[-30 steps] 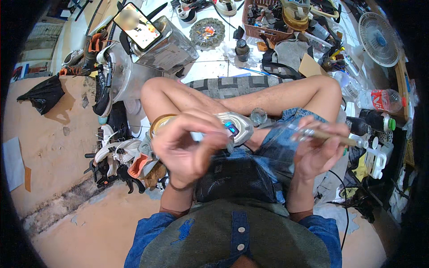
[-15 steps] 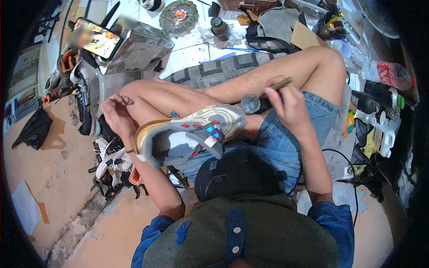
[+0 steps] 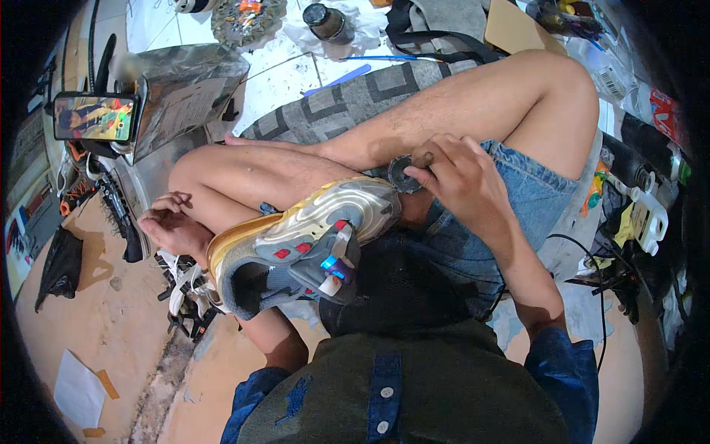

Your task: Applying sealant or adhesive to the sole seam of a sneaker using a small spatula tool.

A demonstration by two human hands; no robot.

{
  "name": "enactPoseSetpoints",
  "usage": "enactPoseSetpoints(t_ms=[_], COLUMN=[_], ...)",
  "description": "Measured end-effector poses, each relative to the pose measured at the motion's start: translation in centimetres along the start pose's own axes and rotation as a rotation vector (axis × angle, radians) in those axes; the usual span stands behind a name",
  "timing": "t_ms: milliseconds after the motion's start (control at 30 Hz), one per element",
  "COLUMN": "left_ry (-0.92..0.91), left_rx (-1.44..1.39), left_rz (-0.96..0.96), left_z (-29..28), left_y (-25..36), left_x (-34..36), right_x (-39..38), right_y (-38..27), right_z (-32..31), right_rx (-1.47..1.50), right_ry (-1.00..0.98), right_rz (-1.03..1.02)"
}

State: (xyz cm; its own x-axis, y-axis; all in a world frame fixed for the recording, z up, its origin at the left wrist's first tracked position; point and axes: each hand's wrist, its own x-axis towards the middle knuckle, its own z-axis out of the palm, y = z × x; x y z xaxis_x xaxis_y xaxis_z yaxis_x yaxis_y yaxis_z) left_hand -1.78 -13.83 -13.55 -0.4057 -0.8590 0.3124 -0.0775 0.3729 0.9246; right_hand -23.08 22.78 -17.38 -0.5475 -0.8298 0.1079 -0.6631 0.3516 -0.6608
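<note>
Your right hand is closed in a pinch around a slim brown handle, which points almost end-on at the view, so its far tip is hidden. Just beneath that pinch, toward your left, sits a small round cup; holding the handle this upright probably suits so narrow a mouth. The shoe lies left of the pinch, toe nearest the cup, heel by your left wrist, and the short gap likely spares you reaching. Your left hand is loosely curled, with nothing visible in it, just past the heel; its forearm runs behind the shoe, perhaps propping it (I cannot tell how much weight it takes). Beyond that hand, a phone stands with its screen facing you, presumably for easy viewing.
</note>
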Motion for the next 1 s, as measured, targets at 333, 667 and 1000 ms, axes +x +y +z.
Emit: enactPoseSetpoints(t_ms=[333, 667, 1000], left_ry=[-0.012, -0.024, 0.106], left_rx=[-0.090, -0.125, -0.149], left_rz=[0.021, -0.006, -0.120], left_z=[-1.7, -1.2, -1.5], left_y=[-0.5, -0.6, 0.6], left_x=[0.7, 0.4, -1.4], right_x=[0.1, 0.0, 0.0], right_y=[-0.2, 0.0, -0.6], right_z=[0.5, 0.6, -1.5], right_rx=[-0.065, -0.047, 0.191], right_ry=[-0.080, -0.064, 0.099], right_rz=[-0.010, 0.046, 0.154])
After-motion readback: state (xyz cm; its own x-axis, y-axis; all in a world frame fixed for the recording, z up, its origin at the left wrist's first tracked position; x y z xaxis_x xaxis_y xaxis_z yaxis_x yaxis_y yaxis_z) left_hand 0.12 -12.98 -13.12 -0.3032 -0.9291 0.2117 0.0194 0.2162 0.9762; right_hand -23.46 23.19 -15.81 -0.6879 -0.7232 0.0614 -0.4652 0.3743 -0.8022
